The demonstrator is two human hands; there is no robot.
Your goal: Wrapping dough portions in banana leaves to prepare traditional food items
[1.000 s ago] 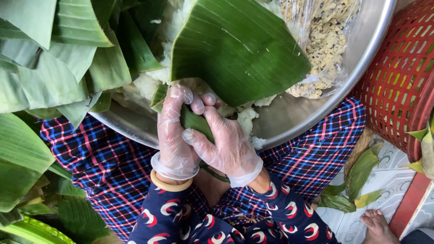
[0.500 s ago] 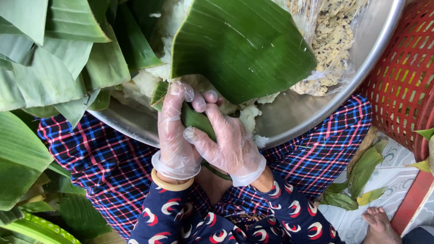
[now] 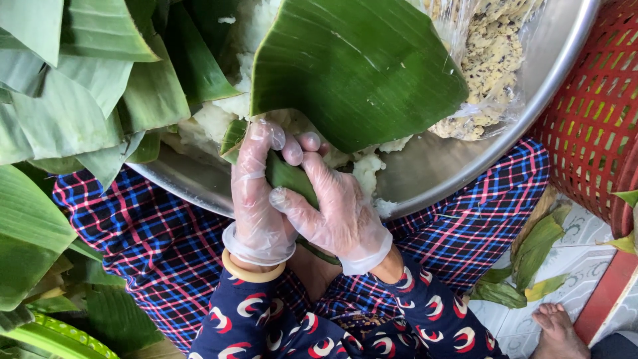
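A clear plastic bag of yellowish crumbly filling lies far right inside the metal basin, open and crumpled against its wall. No labels, signs or screens show.

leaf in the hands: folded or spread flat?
Folded. The green leaf is wrapped into a compact bundle, clasped by the gloved left hand and right hand. Contents hidden.

A wide steel basin is resting on the plaid-clad lap just beyond the hands, while loose leaf scraps are lying on the tiled floor to their right.
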